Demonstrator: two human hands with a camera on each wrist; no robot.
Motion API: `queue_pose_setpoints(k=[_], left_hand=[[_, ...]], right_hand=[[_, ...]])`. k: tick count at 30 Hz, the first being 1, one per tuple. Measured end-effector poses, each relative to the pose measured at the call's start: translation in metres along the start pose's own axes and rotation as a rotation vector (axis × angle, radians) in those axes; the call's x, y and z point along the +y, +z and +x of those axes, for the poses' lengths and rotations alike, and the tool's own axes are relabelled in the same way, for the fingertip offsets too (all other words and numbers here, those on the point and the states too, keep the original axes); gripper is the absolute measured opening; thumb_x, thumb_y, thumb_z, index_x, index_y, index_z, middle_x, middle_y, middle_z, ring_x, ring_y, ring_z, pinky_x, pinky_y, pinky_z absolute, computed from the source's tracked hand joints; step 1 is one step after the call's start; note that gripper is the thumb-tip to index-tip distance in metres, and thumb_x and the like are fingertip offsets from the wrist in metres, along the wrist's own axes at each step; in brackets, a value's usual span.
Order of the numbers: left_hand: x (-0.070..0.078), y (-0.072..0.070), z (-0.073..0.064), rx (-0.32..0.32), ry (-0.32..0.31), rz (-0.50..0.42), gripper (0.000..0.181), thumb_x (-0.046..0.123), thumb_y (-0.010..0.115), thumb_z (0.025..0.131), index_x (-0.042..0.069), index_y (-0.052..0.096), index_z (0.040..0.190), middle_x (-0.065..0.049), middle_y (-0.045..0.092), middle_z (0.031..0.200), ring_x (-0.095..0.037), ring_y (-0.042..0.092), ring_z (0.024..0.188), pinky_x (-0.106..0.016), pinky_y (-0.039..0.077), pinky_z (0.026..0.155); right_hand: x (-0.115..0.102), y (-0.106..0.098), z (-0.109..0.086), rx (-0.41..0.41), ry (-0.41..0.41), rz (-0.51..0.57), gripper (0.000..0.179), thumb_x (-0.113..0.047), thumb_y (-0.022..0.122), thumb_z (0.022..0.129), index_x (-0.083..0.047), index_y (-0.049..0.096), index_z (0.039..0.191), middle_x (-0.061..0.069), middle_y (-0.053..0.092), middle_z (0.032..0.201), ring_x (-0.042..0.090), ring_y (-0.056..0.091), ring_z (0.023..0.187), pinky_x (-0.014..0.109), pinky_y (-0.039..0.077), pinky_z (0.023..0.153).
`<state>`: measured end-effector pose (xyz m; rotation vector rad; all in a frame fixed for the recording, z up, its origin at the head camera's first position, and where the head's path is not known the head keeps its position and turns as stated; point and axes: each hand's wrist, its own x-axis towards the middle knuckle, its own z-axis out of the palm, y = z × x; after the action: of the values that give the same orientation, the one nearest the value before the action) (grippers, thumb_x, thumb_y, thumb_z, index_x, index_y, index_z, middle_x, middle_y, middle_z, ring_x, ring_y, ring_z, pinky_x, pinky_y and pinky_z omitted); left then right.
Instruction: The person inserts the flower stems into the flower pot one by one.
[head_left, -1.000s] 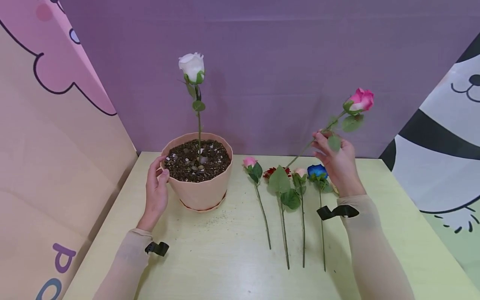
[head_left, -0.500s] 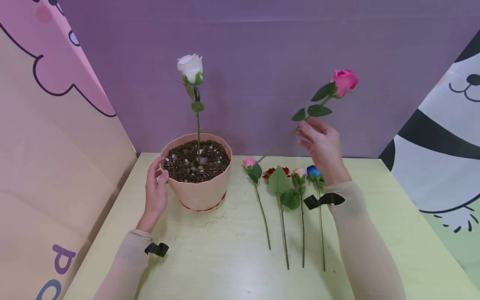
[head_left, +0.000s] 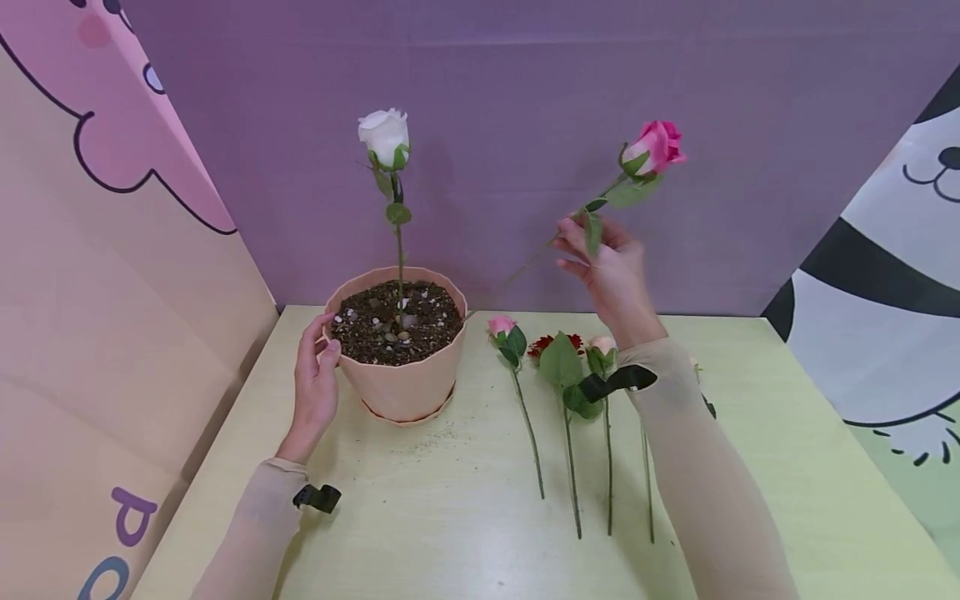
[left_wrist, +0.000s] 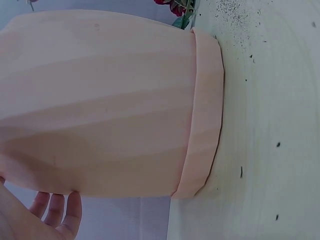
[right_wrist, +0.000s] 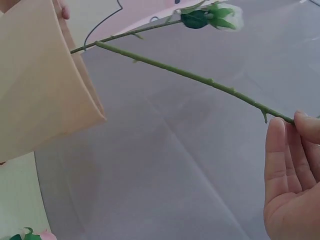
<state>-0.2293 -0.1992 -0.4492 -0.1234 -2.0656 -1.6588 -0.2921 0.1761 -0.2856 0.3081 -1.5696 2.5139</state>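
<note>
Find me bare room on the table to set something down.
The widest bare patch of table is in front of the pot, between the left sleeve and the lying flowers; dark specks dot its back. Another lies between the right sleeve and the table's right edge. Crowded: right of the pot, where flowers lie side by side, partly behind the right sleeve.

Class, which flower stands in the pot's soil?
The white rose; the bright pink one is in the right hand, the others lie on the table.

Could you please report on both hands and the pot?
Left hand holding pot. Right hand pinching pink rose by stem, tilted. Possible obstacle: white rose standing in pot.
</note>
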Motion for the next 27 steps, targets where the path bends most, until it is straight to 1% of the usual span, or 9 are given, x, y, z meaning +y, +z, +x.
queue_pose_setpoints(k=[4, 7, 10, 13, 15, 18, 22, 24, 27], left_hand=[[-0.002, -0.001, 0.000, 0.002, -0.002, 0.000, 0.048, 0.015, 0.038, 0.112, 0.007, 0.042, 0.159, -0.014, 0.040, 0.166, -0.037, 0.045, 0.138, -0.038, 0.041, 0.106], [-0.002, -0.002, 0.000, 0.005, 0.000, -0.002, 0.048, 0.015, 0.038, 0.112, 0.007, 0.042, 0.158, -0.014, 0.040, 0.166, -0.037, 0.045, 0.138, -0.037, 0.041, 0.105], [-0.001, -0.001, 0.000, 0.002, 0.001, -0.016, 0.048, 0.015, 0.039, 0.112, 0.007, 0.043, 0.158, -0.014, 0.040, 0.165, -0.036, 0.045, 0.136, -0.033, 0.041, 0.104], [0.000, 0.000, 0.000, -0.001, 0.001, -0.023, 0.047, 0.015, 0.039, 0.112, 0.008, 0.043, 0.158, -0.014, 0.041, 0.164, -0.036, 0.046, 0.135, -0.030, 0.042, 0.102], [-0.001, 0.000, 0.000, -0.004, -0.006, -0.016, 0.048, 0.015, 0.039, 0.112, 0.007, 0.043, 0.158, -0.014, 0.041, 0.165, -0.035, 0.046, 0.135, -0.030, 0.042, 0.103], [-0.002, 0.001, 0.001, -0.003, -0.013, -0.011, 0.048, 0.016, 0.038, 0.112, 0.008, 0.043, 0.159, -0.013, 0.041, 0.165, -0.034, 0.046, 0.136, -0.033, 0.041, 0.104], [-0.002, 0.001, 0.002, 0.001, -0.011, -0.016, 0.048, 0.017, 0.039, 0.112, 0.008, 0.043, 0.159, -0.012, 0.042, 0.165, -0.033, 0.046, 0.135, -0.033, 0.041, 0.104], [-0.003, 0.000, 0.002, 0.002, -0.009, -0.015, 0.047, 0.017, 0.039, 0.112, 0.008, 0.043, 0.158, -0.012, 0.042, 0.165, -0.033, 0.046, 0.136, -0.032, 0.041, 0.104], [-0.003, 0.001, 0.002, -0.001, -0.008, -0.014, 0.048, 0.017, 0.039, 0.112, 0.008, 0.043, 0.158, -0.012, 0.041, 0.165, -0.036, 0.046, 0.138, -0.036, 0.041, 0.106]], right_hand=[[0.009, 0.011, 0.006, -0.007, -0.035, -0.025, 0.018, -0.011, 0.083, 0.092, -0.004, 0.075, 0.106, 0.003, 0.079, 0.096, 0.014, 0.078, 0.083, 0.026, 0.063, 0.069], [0.018, 0.021, 0.009, -0.007, -0.066, -0.103, 0.021, -0.014, 0.082, 0.093, -0.003, 0.074, 0.110, 0.002, 0.080, 0.096, 0.013, 0.079, 0.085, 0.027, 0.063, 0.070], [0.026, 0.030, 0.011, -0.011, -0.088, -0.195, 0.023, -0.016, 0.082, 0.094, -0.004, 0.074, 0.111, 0.001, 0.081, 0.097, 0.012, 0.079, 0.086, 0.028, 0.064, 0.071], [0.034, 0.037, 0.011, -0.013, -0.107, -0.253, 0.018, -0.014, 0.081, 0.094, -0.006, 0.075, 0.109, -0.002, 0.082, 0.094, 0.012, 0.079, 0.084, 0.029, 0.064, 0.070], [0.038, 0.041, 0.012, -0.014, -0.114, -0.272, 0.018, -0.012, 0.081, 0.094, -0.004, 0.075, 0.109, -0.004, 0.081, 0.092, 0.012, 0.079, 0.082, 0.029, 0.064, 0.069], [0.042, 0.047, 0.015, -0.018, -0.127, -0.315, 0.026, -0.011, 0.081, 0.094, 0.004, 0.075, 0.114, -0.005, 0.081, 0.092, 0.011, 0.079, 0.081, 0.029, 0.064, 0.069], [0.045, 0.055, 0.020, -0.029, -0.130, -0.397, 0.040, -0.014, 0.081, 0.094, 0.010, 0.072, 0.124, 0.005, 0.083, 0.102, 0.009, 0.078, 0.082, 0.028, 0.064, 0.069], [0.046, 0.060, 0.022, -0.039, -0.130, -0.431, 0.042, -0.015, 0.081, 0.094, 0.011, 0.072, 0.126, 0.012, 0.082, 0.108, 0.008, 0.077, 0.081, 0.027, 0.063, 0.069], [0.047, 0.067, 0.023, -0.059, -0.130, -0.472, 0.041, -0.016, 0.081, 0.094, 0.010, 0.073, 0.126, 0.019, 0.080, 0.113, 0.006, 0.076, 0.080, 0.026, 0.062, 0.067]])
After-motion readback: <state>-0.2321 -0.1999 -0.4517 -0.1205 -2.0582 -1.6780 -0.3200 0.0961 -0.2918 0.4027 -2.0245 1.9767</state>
